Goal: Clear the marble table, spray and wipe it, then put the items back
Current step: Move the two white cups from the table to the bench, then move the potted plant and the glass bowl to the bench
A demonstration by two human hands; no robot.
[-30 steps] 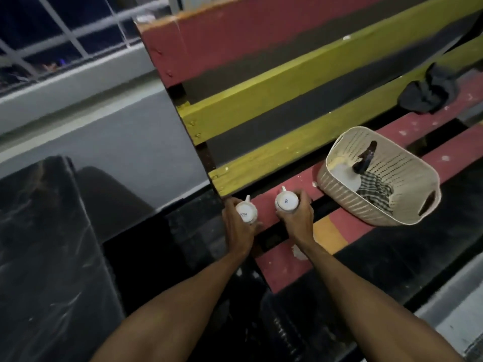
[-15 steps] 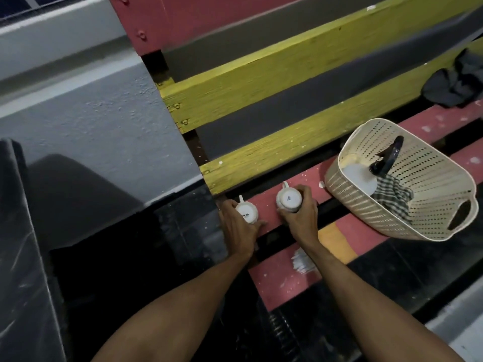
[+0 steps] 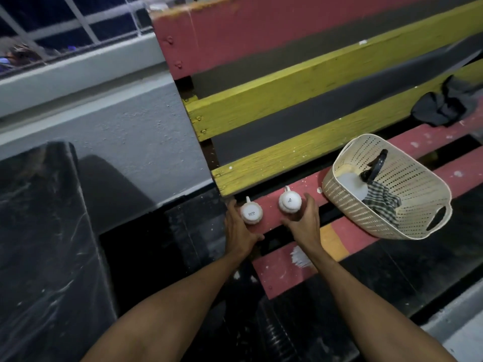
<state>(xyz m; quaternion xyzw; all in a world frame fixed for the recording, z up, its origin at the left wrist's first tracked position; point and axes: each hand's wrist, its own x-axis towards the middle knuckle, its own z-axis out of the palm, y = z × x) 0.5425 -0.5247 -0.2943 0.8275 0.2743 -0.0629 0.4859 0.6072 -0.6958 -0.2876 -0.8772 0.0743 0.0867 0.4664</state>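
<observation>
Head view: the right hand point(image 3: 300, 222) wraps its fingers point(image 3: 310, 203) round the right cup point(image 3: 290, 201). The left hand point(image 3: 240, 229) curves by the left cup point(image 3: 251, 214), fingers point(image 3: 231, 206) at its 9 o'clock side, thumb spread away at 6 o'clock. I cannot tell if it grips. Both cups sit upside down on the red surface point(image 3: 270, 216). A basket point(image 3: 352, 206) sits at 3 o'clock. The dark marble table point(image 3: 39, 257) is at 9 o'clock.
</observation>
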